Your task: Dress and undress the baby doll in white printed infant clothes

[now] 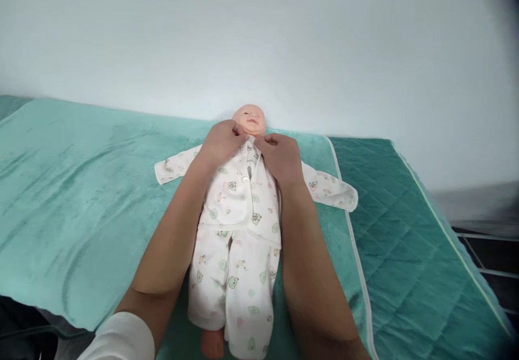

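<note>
A baby doll (252, 118) lies on its back, head toward the wall, dressed in a white patterned jacket (227, 198) and matching trousers (247, 290). At the doll's neck, my left hand (224, 141) pinches one front edge of the jacket's collar. Just across from it, my right hand (281, 155) pinches the other collar edge. A small gap shows between the two edges below my fingers. Lower down, one button holds the jacket front together. Both sleeves stretch out sideways, and the doll's hands are hidden. One bare foot (213, 344) sticks out of a trouser leg.
Under the doll is a light green blanket (81, 198), wrinkled on the left, with a pale border on the right. It lies over a darker green quilted cover (397, 230). A white wall (259, 41) stands directly behind the doll's head. Dark floor tiles show at far right.
</note>
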Demonstrator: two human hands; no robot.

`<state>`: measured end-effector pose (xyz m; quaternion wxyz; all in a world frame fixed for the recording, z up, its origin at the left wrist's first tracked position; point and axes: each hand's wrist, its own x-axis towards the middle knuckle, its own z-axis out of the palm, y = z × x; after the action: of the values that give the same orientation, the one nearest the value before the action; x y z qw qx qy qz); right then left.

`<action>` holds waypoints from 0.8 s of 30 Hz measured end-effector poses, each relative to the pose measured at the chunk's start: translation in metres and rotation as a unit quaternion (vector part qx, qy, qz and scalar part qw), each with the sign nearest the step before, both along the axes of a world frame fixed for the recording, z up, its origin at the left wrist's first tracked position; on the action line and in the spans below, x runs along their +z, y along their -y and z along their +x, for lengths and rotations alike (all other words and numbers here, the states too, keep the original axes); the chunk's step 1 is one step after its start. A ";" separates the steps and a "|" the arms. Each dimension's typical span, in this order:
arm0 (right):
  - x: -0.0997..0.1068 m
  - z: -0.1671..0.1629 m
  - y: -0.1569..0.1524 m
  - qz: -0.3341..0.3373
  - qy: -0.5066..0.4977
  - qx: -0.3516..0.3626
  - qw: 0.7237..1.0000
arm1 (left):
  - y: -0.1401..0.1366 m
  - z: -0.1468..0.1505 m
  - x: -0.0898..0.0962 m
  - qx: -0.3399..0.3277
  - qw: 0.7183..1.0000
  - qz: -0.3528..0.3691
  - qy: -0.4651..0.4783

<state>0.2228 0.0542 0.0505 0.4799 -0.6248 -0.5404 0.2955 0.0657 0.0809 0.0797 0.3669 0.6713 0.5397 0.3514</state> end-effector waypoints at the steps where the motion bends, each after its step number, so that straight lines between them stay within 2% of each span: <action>1: 0.000 0.000 0.000 0.000 -0.034 0.003 0.999 | 0.000 0.000 0.001 -0.007 1.000 0.006 0.006; 4: -0.001 -0.005 -0.001 0.003 -0.119 0.003 0.993 | 0.000 0.003 -0.001 -0.003 0.998 0.005 0.059; 8: -0.003 -0.011 -0.001 0.039 -0.148 0.006 0.988 | 0.000 0.007 -0.008 0.000 0.988 -0.028 0.154; 17: -0.017 -0.005 -0.007 0.052 -0.193 0.081 0.976 | -0.001 0.003 -0.017 -0.003 0.987 -0.025 0.157; 24: -0.007 -0.005 0.003 0.026 -0.176 0.132 0.975 | 0.004 0.001 -0.013 0.001 0.980 -0.042 0.196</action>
<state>0.2181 0.0516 0.0435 0.5403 -0.4736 -0.5328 0.4473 0.0662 0.0766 0.0663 0.4932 0.5729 0.4723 0.4532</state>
